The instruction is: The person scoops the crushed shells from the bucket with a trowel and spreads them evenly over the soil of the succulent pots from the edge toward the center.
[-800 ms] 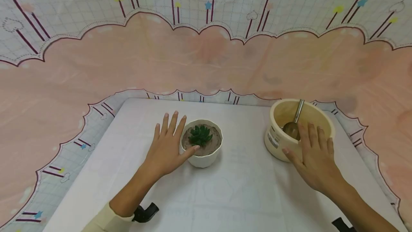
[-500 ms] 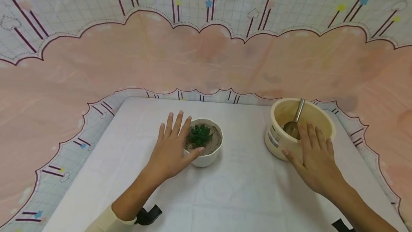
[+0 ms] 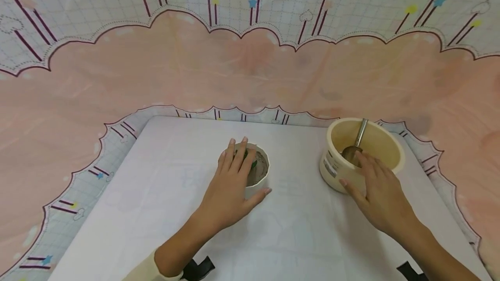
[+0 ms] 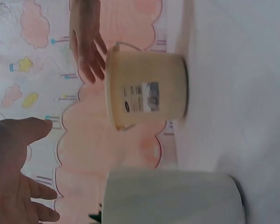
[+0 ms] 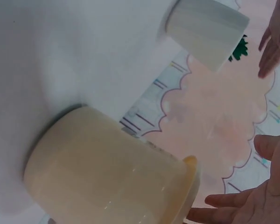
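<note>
My left hand (image 3: 230,190) hovers over a white pot (image 4: 172,200), its fingers spread and fairly straight. The pot has greyish soil and a small green succulent (image 5: 240,49), largely covered by the hand in the head view. In both wrist views a gap shows between that hand and the pot. On the right stands a cream bucket (image 3: 343,183) with a label and a thin handle. A metal spoon (image 3: 361,132) with a deep round bowl leans inside it. My right hand (image 3: 383,198) is above the bucket's near rim, fingers slightly bent, near the spoon's bowl, holding nothing visible.
Both containers stand on a white tabletop (image 3: 164,177). A pink and white patterned cloth (image 3: 175,73) hangs behind the table and shows along its sides. Black straps (image 3: 199,268) are at the wrists.
My left hand has moved right, from beside the pot to over it, covering most of the plant. The right hand's fingers have bent a little more over the bucket.
</note>
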`<state>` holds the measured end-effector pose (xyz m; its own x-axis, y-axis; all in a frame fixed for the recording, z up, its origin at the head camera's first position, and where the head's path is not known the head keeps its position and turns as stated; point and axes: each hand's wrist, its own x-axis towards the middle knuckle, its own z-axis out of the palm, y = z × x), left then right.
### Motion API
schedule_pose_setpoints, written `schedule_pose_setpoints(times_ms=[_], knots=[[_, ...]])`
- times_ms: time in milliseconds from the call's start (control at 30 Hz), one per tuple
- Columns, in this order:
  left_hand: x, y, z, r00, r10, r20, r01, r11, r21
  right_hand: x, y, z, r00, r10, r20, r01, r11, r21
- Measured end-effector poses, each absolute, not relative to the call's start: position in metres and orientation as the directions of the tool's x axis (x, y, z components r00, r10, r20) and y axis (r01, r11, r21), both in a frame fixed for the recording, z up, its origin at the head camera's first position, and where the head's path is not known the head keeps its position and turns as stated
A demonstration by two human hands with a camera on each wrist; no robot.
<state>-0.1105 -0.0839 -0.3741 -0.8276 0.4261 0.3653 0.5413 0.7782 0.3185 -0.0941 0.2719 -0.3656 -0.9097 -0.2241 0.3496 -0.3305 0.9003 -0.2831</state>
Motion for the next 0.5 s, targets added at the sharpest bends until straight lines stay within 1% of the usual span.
schedule_pose_setpoints(times_ms=[133,333,500], knots=[[-0.11,-0.067,-0.371,-0.8,0.459,0.386,0.587,0.733,0.344,-0.098,0.27,-0.358,-0.915,-0.197,0.353,-0.31,0.902,-0.3],[-0.111,-0.04,-0.37,-0.779,0.513,0.36,0.624,0.687,0.372,-0.103,0.267,-0.348,-0.924,-0.16,0.347,-0.284,0.896,-0.343],[-0.109,-0.021,-0.376,-0.771,0.544,0.331,0.637,0.677,0.37,-0.107,0.265,-0.344,-0.946,-0.122,0.301,-0.237,0.892,-0.384]])
